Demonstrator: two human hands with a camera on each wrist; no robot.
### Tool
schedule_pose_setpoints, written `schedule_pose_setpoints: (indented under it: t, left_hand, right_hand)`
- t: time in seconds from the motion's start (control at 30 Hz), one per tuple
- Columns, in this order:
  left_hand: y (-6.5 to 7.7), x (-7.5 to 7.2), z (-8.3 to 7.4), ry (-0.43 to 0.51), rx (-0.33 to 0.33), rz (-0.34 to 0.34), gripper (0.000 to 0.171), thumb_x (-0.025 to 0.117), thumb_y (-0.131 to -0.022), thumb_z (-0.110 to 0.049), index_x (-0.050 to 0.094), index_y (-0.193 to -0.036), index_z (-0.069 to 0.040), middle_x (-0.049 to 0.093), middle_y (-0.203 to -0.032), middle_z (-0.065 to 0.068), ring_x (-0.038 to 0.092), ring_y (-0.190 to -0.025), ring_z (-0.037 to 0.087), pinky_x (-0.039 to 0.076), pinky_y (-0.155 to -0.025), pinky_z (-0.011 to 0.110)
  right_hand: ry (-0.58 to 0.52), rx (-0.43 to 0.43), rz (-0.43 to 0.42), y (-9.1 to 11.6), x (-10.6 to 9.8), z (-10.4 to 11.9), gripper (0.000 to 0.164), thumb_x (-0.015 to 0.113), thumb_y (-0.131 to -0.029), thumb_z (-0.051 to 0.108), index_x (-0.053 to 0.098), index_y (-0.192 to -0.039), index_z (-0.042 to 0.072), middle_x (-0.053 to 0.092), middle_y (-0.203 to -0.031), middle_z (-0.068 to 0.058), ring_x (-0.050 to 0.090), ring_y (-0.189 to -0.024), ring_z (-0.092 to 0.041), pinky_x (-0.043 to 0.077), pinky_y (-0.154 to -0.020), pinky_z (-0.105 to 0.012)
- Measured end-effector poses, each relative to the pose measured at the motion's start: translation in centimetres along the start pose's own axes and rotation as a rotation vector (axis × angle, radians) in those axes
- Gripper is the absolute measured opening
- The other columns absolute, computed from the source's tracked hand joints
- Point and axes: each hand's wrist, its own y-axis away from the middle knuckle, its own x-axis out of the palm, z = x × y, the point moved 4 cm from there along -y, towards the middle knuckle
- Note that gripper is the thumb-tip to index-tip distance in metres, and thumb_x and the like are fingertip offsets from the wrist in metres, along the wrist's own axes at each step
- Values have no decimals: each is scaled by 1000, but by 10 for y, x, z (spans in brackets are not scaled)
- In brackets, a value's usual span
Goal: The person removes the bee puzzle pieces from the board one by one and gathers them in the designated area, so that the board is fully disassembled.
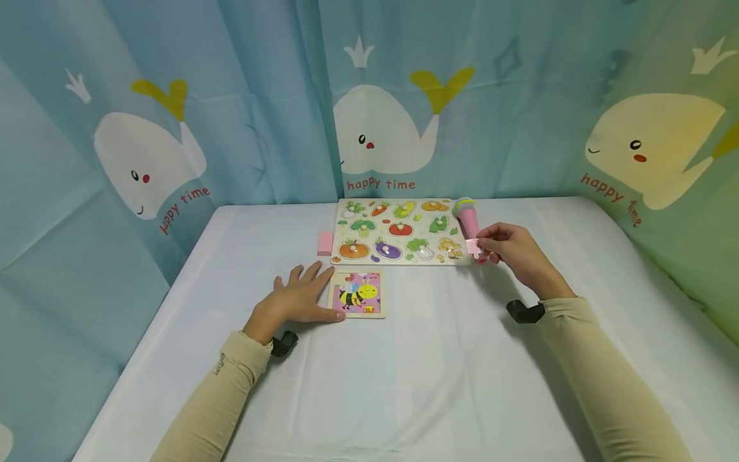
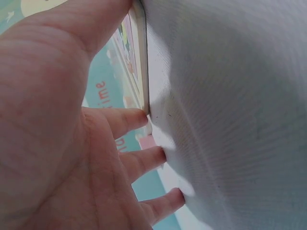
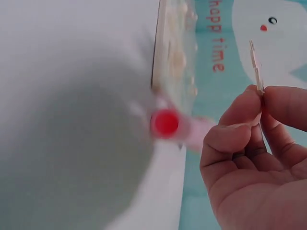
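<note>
A small square bee puzzle (image 1: pixel 359 295) in a wooden frame lies on the table. My left hand (image 1: pixel 298 296) rests at its left side with fingers spread, the thumb and a fingertip at the frame's edge, as the left wrist view also shows. Between thumb and fingertips my right hand (image 1: pixel 510 251) pinches a thin pink jigsaw piece (image 1: pixel 474 247), seen edge-on in the right wrist view as a thin piece (image 3: pixel 255 67). It is held up above the table, overlapping the handle of a pink toy microphone (image 1: pixel 469 221) in the head view.
Behind the bee puzzle lies a vegetable knob-puzzle board (image 1: pixel 369 260) with several pieces in it. A pink block (image 1: pixel 326 244) sits at the board's left side. Blue curtains (image 1: pixel 277 128) with whales hang along the table's back and sides. The table (image 1: pixel 427 385) has a white cloth.
</note>
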Motion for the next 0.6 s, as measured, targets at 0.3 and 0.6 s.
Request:
schedule_pose_setpoints:
  t: [0.3,0.6]
  left_hand:
    - [1,-2,-1,0,8,5,110,75,-90,-66,22,-173,-16,11,-178,18,10,-158,52,10,-116,83]
    - [1,-2,-2,5,16,-1,109,75,-91,-65,23,-173,-15,12,-177,20,12,-158,53,10,-115,83]
  right_hand:
    - [118,61,-38,1,-31,-13,31,58,-110,9,56,-129,-14,66,-95,3,58,-81,-7,52,-71,-25]
    - [220,138,-46,4,-53,-32,35,58,-111,15,56,-133,-11,65,-101,0,58,-88,-15,53,-76,-27]
